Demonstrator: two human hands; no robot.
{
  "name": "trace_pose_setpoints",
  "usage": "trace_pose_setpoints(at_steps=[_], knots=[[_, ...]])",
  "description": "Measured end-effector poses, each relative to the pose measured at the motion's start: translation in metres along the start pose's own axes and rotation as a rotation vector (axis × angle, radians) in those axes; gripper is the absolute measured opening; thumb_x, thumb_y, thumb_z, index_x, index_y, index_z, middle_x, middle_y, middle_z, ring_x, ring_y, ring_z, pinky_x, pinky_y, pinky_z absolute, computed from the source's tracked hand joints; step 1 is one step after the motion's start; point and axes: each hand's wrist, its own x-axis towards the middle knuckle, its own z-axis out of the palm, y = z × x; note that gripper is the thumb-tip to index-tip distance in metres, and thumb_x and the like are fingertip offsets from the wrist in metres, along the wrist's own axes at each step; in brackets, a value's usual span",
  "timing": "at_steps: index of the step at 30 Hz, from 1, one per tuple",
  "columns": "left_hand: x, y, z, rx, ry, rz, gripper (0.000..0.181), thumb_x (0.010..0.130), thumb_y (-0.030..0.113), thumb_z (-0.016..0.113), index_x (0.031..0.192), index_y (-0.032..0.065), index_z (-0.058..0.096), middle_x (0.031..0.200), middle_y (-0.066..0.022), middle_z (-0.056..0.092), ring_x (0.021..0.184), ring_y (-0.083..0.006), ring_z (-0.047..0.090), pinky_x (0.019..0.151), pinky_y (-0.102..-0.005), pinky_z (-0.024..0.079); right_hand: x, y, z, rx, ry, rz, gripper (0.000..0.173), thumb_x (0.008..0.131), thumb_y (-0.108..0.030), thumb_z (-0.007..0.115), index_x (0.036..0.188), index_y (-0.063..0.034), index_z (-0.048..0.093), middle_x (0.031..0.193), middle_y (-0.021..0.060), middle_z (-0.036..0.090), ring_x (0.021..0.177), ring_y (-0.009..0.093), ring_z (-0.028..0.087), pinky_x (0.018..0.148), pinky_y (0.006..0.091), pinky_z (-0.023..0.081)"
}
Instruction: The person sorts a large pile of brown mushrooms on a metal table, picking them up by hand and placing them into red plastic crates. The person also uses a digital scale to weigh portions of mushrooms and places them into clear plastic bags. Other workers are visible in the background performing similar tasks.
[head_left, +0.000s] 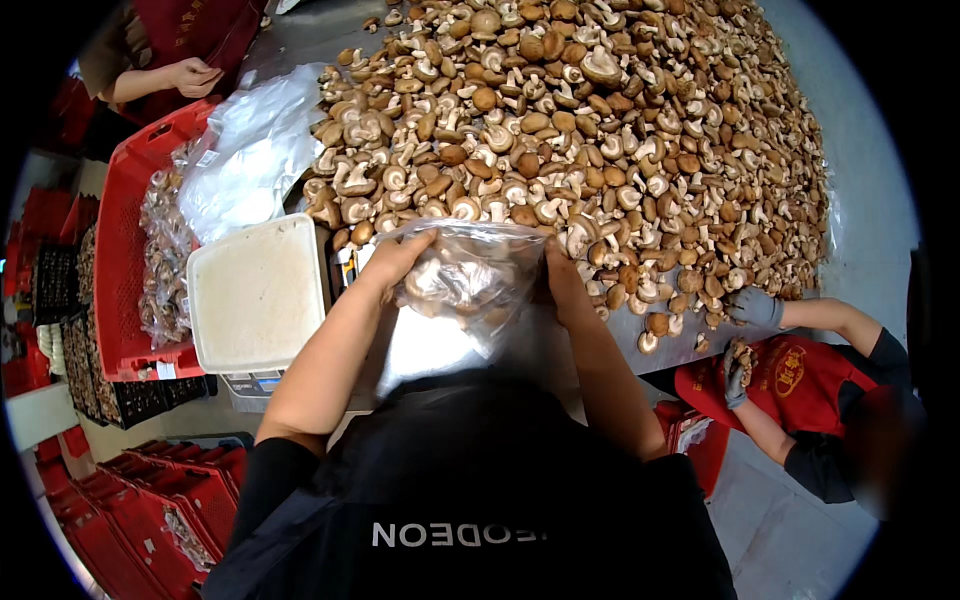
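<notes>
A clear plastic bag (480, 281) with several shiitake mushrooms inside is held in front of me, over the table's near edge. My left hand (401, 262) grips the bag's upper left corner, thumb on top. On the other side, my right hand (559, 274) holds the bag's right edge; its fingertips are partly hidden. Just beyond the bag spreads a large heap of loose shiitake mushrooms (540, 165). To the left of my left hand stands a scale with a pale plastic tray (255, 296) on it, its pan bare.
A red crate (116, 247) of bagged mushrooms stands left of the scale, with flat clear bags (251, 150) over its rim. One co-worker's hand (196, 77) is at the upper left. At the right, another co-worker's gloved hands (754, 307) handle mushrooms. Red crates (135, 517) stand lower left.
</notes>
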Motion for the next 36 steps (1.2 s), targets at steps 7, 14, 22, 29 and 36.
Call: trace_pose_setpoints(at_steps=[7, 14, 22, 29, 36], knots=[[0.02, 0.004, 0.031, -0.047, -0.462, -0.245, 0.062, 0.079, 0.052, 0.064, 0.117, 0.0034, 0.055, 0.107, -0.0131, 0.063, 0.098, -0.0226, 0.061, 0.088, -0.0411, 0.048, 0.027, -0.041, 0.026, -0.546, -0.003, 0.103, 0.07, 0.079, -0.052, 0.061, 0.118, 0.006, 0.053, 0.117, 0.0196, 0.057, 0.106, 0.031, 0.055, 0.091, 0.0345, 0.041], [-0.058, 0.002, 0.038, -0.085, -0.484, -0.048, 0.059, 0.075, 0.031, 0.075, 0.122, 0.0082, 0.047, 0.105, -0.0118, 0.062, 0.1, -0.0225, 0.058, 0.082, -0.0365, 0.049, -0.029, -0.021, 0.002, -0.27, -0.325, 0.292, 0.067, 0.074, -0.028, 0.074, 0.128, 0.0, 0.045, 0.118, 0.0148, 0.057, 0.107, 0.025, 0.055, 0.093, 0.0356, 0.043], [-0.127, -0.042, 0.043, -0.179, -0.3, 0.586, 0.091, 0.071, 0.016, 0.078, 0.142, 0.001, 0.022, 0.143, -0.014, 0.031, 0.134, -0.0231, 0.027, 0.109, -0.0348, 0.022, -0.095, -0.06, 0.04, -1.214, -0.473, -0.724, 0.061, 0.057, -0.025, 0.078, 0.107, 0.0005, 0.053, 0.082, 0.0152, 0.063, 0.081, 0.03, 0.061, 0.073, 0.0359, 0.047], [-0.159, -0.077, 0.057, -0.032, 0.272, 0.554, 0.022, 0.093, 0.006, 0.046, 0.108, -0.003, 0.06, 0.109, -0.0098, 0.056, 0.097, -0.0213, 0.052, 0.088, -0.0291, 0.04, -0.119, 0.02, 0.028, -1.301, 0.064, -0.781, 0.065, 0.063, -0.027, 0.075, 0.115, -0.0008, 0.047, 0.101, 0.0157, 0.058, 0.1, 0.032, 0.053, 0.089, 0.0465, 0.037], [-0.192, -0.062, 0.035, -0.266, 0.147, 0.396, 0.019, 0.092, 0.008, 0.048, 0.096, -0.0027, 0.062, 0.084, -0.0031, 0.057, 0.078, -0.0101, 0.05, 0.073, -0.0226, 0.04, -0.144, -0.014, 0.001, -1.054, 0.237, -0.71, 0.012, 0.069, -0.006, 0.069, 0.075, -0.0002, 0.06, 0.082, 0.0095, 0.058, 0.08, 0.025, 0.057, 0.071, 0.0331, 0.043]])
